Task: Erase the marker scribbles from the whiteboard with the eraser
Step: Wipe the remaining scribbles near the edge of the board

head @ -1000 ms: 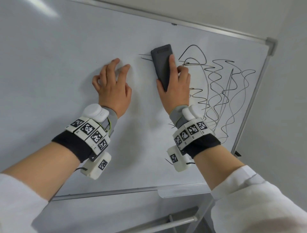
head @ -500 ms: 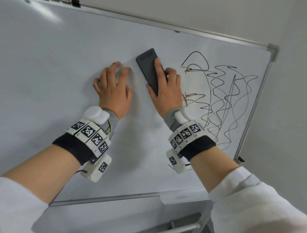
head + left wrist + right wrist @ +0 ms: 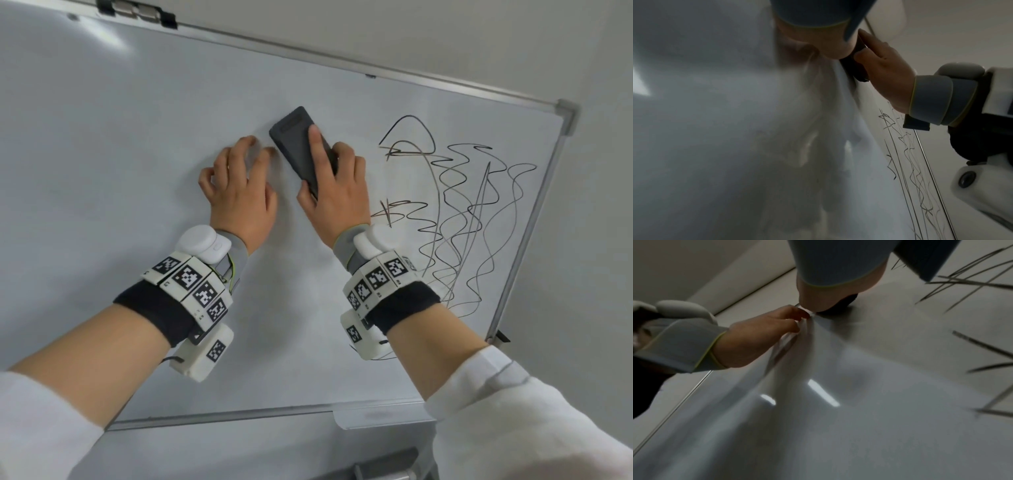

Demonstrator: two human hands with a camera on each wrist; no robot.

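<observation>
Right now your eraser point(image 3: 301, 150), a dark slim block, lies flat against the whiteboard point(image 3: 102, 137) a little above the middle, tilted, with its upper end leaning left. Your right hand point(image 3: 337, 193) grips it: the forefinger lies straight along its back, the thumb sits at its lower left edge and the other fingers curl over its right edge. The eraser sits on bare board, well left of the marker scribbles point(image 3: 462, 212), not touching them.

By the look of it, most of the erasing is still ahead of you. A dense tangle of black loops and wavy lines fills the right part of the board, from near the top corner down past your right wrist. Everything left of the eraser shows no ink.

Your left hand point(image 3: 239, 192) holds nothing; its fingers are bent and spread, fingertips resting on the board just beside the eraser's left edge, seemingly bracing.

The board is glossy, pale and metal-framed, with ceiling lights reflected in it. A clip fitting point(image 3: 137, 12) sits on the top rail, a small clear tray point(image 3: 373, 416) on the bottom rail, and plain pale walls lie around it.
</observation>
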